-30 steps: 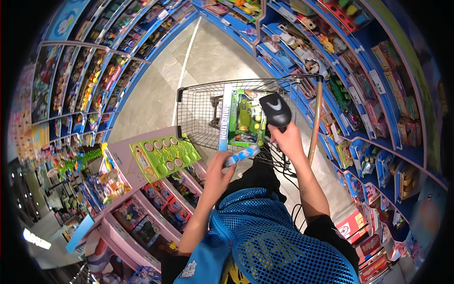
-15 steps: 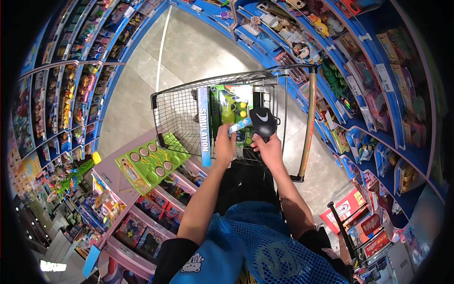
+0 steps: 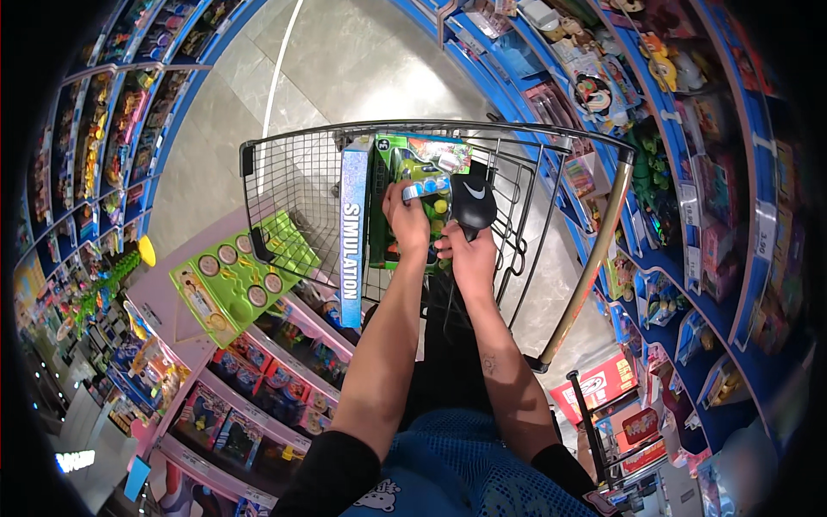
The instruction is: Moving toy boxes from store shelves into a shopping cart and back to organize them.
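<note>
Blue shelves [image 3: 751, 366] packed with toys curve up both sides of my remote view, around a pale grey floor [image 3: 327, 52]. Between them I see a black wire cart [image 3: 370, 127], and at its near left a pink display stand [image 3: 164, 302] carrying a green toy panel [image 3: 245, 271] with round discs. Inside the cart sit 2 boxes: a green-framed toy box [image 3: 396, 159] and, just beside it, a slim blue box [image 3: 351, 224]. Above the green box, my right hand [image 3: 469, 252] grips a black scanner [image 3: 473, 202]. My left hand [image 3: 407, 222] pinches a small blue-and-white package [image 3: 428, 187] right beside the scanner; I cannot tell whether they touch.
</note>
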A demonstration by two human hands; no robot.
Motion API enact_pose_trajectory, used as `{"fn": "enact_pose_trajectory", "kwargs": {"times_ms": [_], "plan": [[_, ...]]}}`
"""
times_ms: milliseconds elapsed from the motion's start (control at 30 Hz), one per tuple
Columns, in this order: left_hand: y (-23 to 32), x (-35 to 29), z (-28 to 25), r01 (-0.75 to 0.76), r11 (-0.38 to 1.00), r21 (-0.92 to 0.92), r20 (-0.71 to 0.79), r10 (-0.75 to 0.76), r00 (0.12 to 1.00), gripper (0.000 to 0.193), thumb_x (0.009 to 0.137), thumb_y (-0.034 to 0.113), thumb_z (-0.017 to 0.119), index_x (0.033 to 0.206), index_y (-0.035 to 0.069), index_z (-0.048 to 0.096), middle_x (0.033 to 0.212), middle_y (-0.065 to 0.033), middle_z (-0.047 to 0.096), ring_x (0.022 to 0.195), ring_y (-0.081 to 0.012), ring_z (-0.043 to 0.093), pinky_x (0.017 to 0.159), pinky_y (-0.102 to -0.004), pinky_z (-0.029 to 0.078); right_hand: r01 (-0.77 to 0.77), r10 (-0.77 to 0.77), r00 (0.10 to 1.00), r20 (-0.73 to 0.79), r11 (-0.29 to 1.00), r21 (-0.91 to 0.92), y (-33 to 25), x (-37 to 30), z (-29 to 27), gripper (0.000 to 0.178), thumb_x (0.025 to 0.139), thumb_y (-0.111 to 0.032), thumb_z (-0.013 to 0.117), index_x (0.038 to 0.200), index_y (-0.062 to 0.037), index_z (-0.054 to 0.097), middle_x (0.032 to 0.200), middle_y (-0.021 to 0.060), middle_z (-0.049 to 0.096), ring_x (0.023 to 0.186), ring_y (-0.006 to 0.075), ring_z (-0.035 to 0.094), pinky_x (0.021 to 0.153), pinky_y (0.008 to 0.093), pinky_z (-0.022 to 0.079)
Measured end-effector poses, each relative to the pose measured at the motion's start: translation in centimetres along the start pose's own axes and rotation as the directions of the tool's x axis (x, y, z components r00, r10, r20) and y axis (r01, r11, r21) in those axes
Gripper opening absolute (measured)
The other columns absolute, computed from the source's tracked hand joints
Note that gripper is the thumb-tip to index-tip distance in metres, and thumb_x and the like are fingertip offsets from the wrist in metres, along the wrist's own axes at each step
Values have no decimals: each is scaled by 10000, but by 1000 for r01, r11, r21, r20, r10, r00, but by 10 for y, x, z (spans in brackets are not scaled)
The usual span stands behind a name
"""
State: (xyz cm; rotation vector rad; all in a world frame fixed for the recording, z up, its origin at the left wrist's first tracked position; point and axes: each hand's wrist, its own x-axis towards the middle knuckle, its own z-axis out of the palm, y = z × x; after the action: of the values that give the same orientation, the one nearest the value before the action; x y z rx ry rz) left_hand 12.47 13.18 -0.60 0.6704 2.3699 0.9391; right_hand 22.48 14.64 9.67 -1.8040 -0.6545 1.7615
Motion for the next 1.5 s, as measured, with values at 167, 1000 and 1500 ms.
{"fn": "enact_pose_trajectory", "kwargs": {"times_ms": [167,1000,1500], "plan": [[5,15,14,151,989,-2,39,-151,988,337,871,-32,498,1160,70,638,1117,-191,644,1176,-410,510,987,-460,401,-58,58,998,19,998,-27,11,8,-5,221,950,-116,616,1085,35,526,884,109,662,667,171,690,532,269,560],[0,-57,-60,157,987,-27,460,-127,879,250,974,56,491,1204,-21,553,1159,-201,643,975,-312,640,853,-394,506,28,30,963,268,977,-209,-35,-60,-20,171,946,-109,641,1031,30,589,798,53,650,620,107,638,525,238,515],[58,-135,-280,151,932,-330,378,-16,926,209,1012,212,562,1000,12,626,769,-35,605,715,-94,559,627,-259,453,645,-61,580,812,644,-412,-128,-146,-27,322,761,-141,705,1055,-21,651,942,187,706,909,366,695,803,394,532]]}}
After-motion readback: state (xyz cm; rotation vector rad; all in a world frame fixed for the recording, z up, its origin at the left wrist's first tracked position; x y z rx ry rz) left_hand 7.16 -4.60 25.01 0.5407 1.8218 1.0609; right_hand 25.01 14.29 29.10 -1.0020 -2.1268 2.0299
